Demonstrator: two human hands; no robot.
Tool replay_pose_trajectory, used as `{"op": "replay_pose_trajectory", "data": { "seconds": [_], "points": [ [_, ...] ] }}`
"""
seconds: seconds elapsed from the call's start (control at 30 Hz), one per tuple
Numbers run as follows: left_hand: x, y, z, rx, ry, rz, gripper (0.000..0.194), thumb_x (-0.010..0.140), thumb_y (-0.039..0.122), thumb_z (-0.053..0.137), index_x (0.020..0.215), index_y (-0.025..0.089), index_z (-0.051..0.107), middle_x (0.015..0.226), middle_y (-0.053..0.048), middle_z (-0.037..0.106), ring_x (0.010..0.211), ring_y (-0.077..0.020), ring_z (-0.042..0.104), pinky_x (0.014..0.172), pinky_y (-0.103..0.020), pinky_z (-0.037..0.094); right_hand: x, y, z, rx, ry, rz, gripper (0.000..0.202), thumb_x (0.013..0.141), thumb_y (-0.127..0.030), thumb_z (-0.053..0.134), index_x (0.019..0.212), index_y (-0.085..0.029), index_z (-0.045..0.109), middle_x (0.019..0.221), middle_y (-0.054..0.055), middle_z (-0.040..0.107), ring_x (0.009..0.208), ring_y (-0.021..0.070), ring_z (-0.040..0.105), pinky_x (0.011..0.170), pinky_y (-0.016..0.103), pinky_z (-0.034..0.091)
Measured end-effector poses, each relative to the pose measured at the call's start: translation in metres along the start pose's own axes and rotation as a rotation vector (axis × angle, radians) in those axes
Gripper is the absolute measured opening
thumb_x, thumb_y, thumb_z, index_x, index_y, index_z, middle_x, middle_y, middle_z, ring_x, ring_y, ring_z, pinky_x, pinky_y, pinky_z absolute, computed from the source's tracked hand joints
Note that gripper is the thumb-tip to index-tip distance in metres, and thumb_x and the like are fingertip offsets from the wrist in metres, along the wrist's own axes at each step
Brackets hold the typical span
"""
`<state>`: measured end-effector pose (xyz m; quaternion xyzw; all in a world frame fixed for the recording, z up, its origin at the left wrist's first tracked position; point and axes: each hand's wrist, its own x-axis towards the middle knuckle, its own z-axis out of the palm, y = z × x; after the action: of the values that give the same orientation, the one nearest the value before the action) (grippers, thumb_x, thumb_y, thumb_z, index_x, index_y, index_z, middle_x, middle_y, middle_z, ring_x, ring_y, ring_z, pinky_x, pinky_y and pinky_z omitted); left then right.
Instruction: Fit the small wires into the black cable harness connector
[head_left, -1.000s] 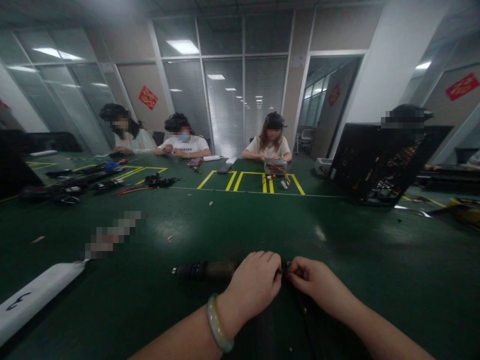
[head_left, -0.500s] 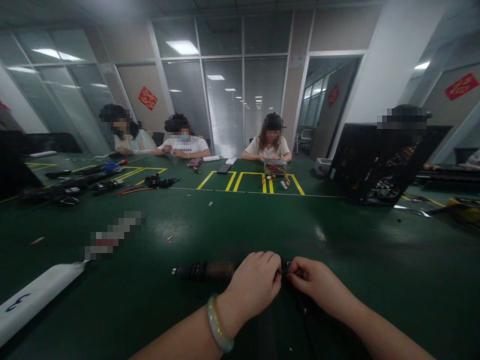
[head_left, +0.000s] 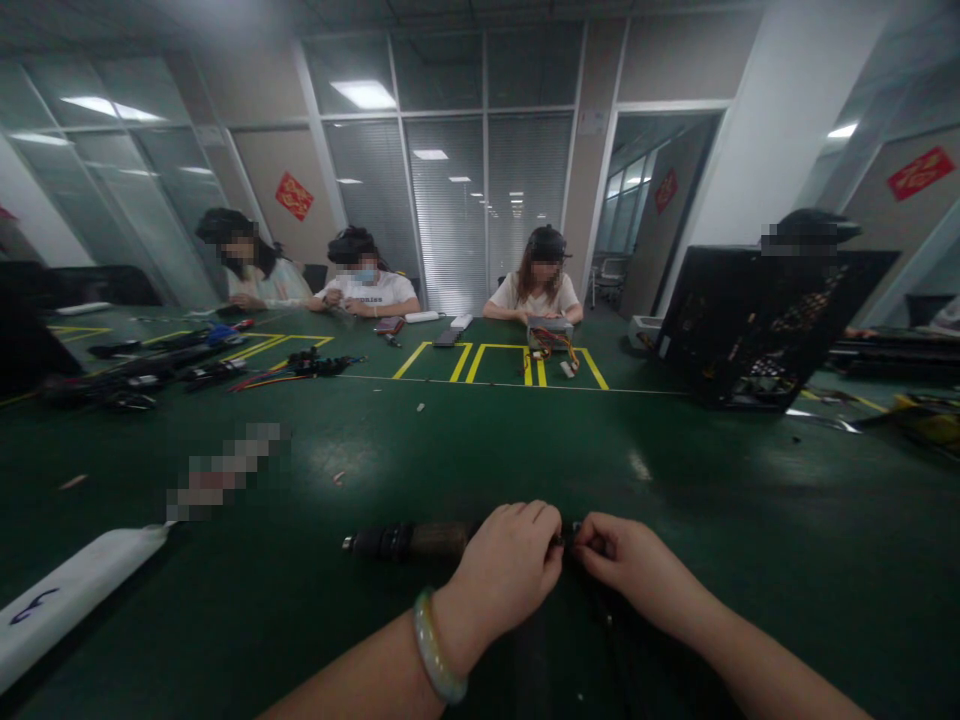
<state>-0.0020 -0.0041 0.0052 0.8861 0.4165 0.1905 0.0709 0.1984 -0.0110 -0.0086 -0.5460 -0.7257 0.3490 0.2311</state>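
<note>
A dark electric screwdriver (head_left: 435, 541) lies on its side on the green table, its metal tip pointing left. My left hand (head_left: 514, 550) is closed around its right end, the fingers curled and covering that part. Close beside it, my right hand (head_left: 619, 560) is closed in a pinch at the end of a thin dark cord (head_left: 609, 625), which runs down toward the lower edge. A small gap separates the two hands. Details between my fingertips are too dark and small to make out. A pale bangle (head_left: 436, 648) is on my left wrist.
A white strip marked with a digit (head_left: 82, 590) lies at the left. Cable bundles (head_left: 307, 363) sit beyond it. A black computer case (head_left: 772, 330) stands at the right. Across the table (head_left: 480, 440), several people sit, one behind a power supply (head_left: 550, 333) with coloured wires.
Almost nothing differs. Both hands keep the same hold beside the electric screwdriver, with only a slight shift of the fingers and the view.
</note>
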Motion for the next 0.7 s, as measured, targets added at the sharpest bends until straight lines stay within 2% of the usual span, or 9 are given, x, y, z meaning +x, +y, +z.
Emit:
{"op": "replay_pose_trajectory", "data": {
  "seconds": [0.17,0.4,0.7],
  "points": [
    [0.0001,0.0007,-0.002,0.015,-0.019,0.004,0.009,0.087,0.022,0.058,0.093,0.021,0.051,0.092,0.0,0.058,0.087,-0.0193,0.055,0.077,-0.032,0.042,-0.0003,0.0003,0.0001,0.005,0.005,-0.003,0.009,0.086,-0.024,0.056,0.081,-0.019,0.061,0.07,-0.003,0.062,0.063,0.013,0.056,0.056,0.02,0.038],
    [-0.0001,0.0009,-0.0045,0.015,-0.032,0.068,0.012,0.088,0.015,0.055,0.097,0.022,0.052,0.1,0.001,0.059,0.091,-0.0184,0.055,0.082,-0.032,0.042,-0.0003,0.001,0.0,0.008,-0.005,0.002,0.009,0.086,-0.025,0.057,0.083,-0.018,0.061,0.068,-0.003,0.061,0.061,0.0127,0.055,0.053,0.02,0.037],
    [0.0007,0.0008,-0.0025,-0.021,-0.019,-0.011,0.009,0.086,0.021,0.059,0.092,0.021,0.052,0.091,0.001,0.057,0.085,-0.0189,0.055,0.076,-0.033,0.043,-0.0003,0.0002,-0.0002,-0.001,0.0,-0.003,0.009,0.086,-0.025,0.056,0.081,-0.019,0.061,0.069,-0.003,0.062,0.063,0.013,0.056,0.055,0.02,0.037]
  ]
}}
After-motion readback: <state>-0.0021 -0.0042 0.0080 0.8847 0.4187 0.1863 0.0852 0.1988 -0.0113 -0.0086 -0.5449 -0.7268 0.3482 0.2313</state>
